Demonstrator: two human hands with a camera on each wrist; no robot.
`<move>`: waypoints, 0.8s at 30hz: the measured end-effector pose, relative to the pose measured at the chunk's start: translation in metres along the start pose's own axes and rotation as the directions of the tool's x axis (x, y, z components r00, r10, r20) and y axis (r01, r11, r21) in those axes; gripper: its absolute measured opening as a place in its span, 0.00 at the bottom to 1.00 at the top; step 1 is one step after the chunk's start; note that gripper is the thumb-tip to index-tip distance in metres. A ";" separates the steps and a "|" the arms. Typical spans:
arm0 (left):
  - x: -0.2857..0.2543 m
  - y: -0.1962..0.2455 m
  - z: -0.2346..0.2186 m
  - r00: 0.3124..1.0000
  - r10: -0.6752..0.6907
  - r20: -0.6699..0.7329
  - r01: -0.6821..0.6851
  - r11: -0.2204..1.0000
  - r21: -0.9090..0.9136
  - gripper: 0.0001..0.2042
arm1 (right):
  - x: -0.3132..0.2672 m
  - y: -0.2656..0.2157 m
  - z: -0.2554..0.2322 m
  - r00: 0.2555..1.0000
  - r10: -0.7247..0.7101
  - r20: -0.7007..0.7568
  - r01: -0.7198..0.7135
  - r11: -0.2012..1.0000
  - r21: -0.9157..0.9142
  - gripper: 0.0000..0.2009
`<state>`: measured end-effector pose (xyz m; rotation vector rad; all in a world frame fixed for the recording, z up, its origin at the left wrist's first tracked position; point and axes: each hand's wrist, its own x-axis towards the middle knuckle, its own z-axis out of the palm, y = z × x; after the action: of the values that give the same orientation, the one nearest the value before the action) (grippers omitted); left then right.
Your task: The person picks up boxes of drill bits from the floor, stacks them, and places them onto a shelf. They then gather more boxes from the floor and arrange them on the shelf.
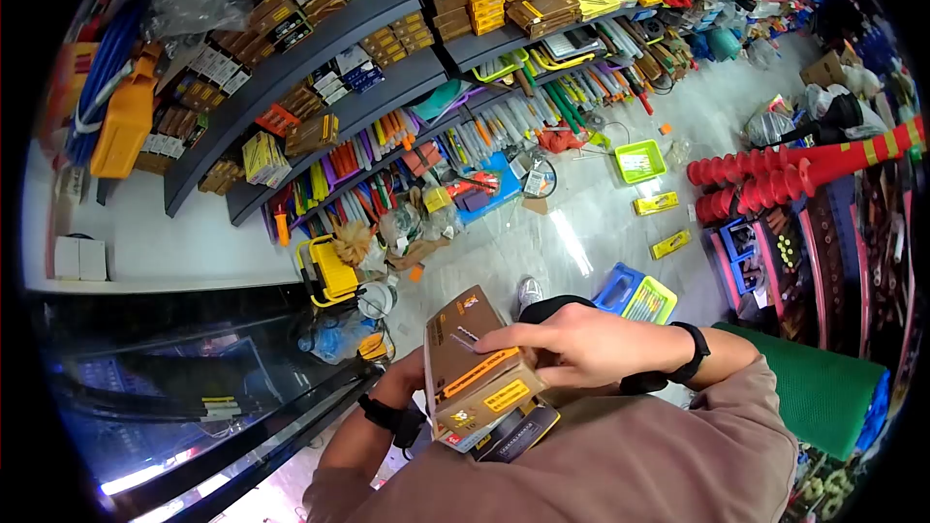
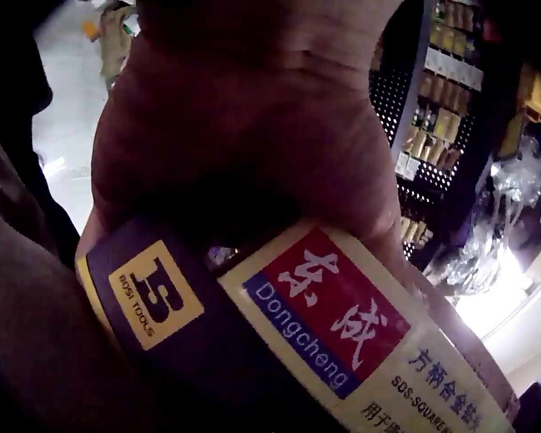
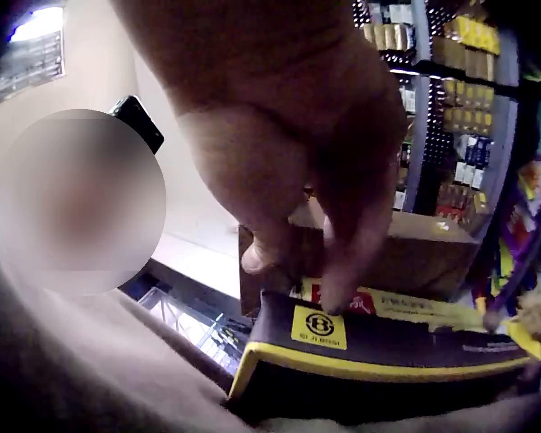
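My left hand (image 2: pixel 252 135) grips a stack of boxes at the chest, its fingers largely hidden behind them. Foremost in the stack is a brown cardboard box (image 1: pixel 455 329) with an orange stripe and a drill-bit picture. Behind it come a cream, red and blue Dongcheng box (image 2: pixel 415 347) and a dark Bosi Tools box (image 3: pixel 406 347) with yellow edging. Over the stack is my right hand (image 1: pixel 591 344), its index finger straight along the brown box's printed face. In the right wrist view its thumb hangs by the brown box's end, and a fingertip meets the boxes' upper edges.
Grey shelves (image 1: pixel 387 87) packed with boxed goods run along the left and far side. A glass counter (image 1: pixel 213 378) stands at lower left. On the floor lie a green basket (image 1: pixel 639 163), yellow packs (image 1: pixel 657 203) and a blue case (image 1: pixel 617 289). Red spiral augers (image 1: pixel 756 184) jut in from the right.
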<state>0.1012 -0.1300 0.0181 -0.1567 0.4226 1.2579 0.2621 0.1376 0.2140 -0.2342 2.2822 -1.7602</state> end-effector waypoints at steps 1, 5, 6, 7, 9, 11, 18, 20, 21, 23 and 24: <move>0.004 0.003 0.002 1.000 0.011 -0.008 -0.012 1.000 -0.016 0.30 | 0.000 0.003 -0.015 1.000 0.001 0.004 -0.001 1.000 0.013 0.35; 0.025 0.025 0.002 0.999 0.025 -0.035 -0.028 0.996 -0.089 0.30 | 0.009 0.034 -0.056 0.991 0.088 0.100 -0.112 0.957 0.267 0.31; 0.030 0.033 -0.001 0.999 0.024 -0.044 -0.029 0.994 -0.107 0.30 | 0.014 0.046 -0.060 0.997 0.025 0.075 -0.054 0.908 0.416 0.30; 0.035 0.041 -0.004 0.999 0.018 -0.050 -0.024 0.992 -0.128 0.30 | 0.020 0.056 -0.064 0.999 -0.035 0.036 0.009 0.834 0.552 0.29; 0.038 0.055 -0.009 0.998 0.008 -0.060 -0.018 0.987 -0.162 0.30 | 0.033 0.076 -0.070 0.999 -0.001 0.034 -0.022 0.752 0.658 0.29; 0.040 0.071 -0.017 0.998 0.001 -0.067 -0.014 0.981 -0.194 0.30 | 0.051 0.109 -0.067 0.997 -0.016 -0.075 0.067 0.643 0.763 0.28; 0.056 0.141 -0.087 0.997 0.042 -0.065 -0.060 0.949 -0.308 0.31 | 0.124 0.233 -0.105 0.913 -0.123 -0.389 0.365 0.671 0.645 0.29; 0.074 0.163 -0.120 0.996 0.064 -0.057 -0.079 0.936 -0.344 0.31 | 0.146 0.278 -0.124 0.903 -0.090 -0.421 0.367 0.671 0.644 0.26; 0.085 0.173 -0.138 0.995 0.080 -0.052 -0.094 0.931 -0.352 0.31 | 0.156 0.301 -0.135 0.894 -0.092 -0.438 0.366 0.713 0.598 0.25; 0.107 0.189 -0.171 0.994 0.103 -0.026 -0.105 0.916 -0.388 0.31 | 0.174 0.345 -0.159 0.886 -0.149 -0.439 0.364 0.809 0.461 0.26; 0.119 0.196 -0.186 0.994 0.111 -0.005 -0.104 0.907 -0.408 0.31 | 0.183 0.367 -0.171 0.888 -0.168 -0.427 0.370 0.812 0.451 0.26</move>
<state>-0.0961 -0.0281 -0.1761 -0.4824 0.1473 1.4455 0.0463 0.3396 -0.1174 -0.1386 1.9399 -2.7067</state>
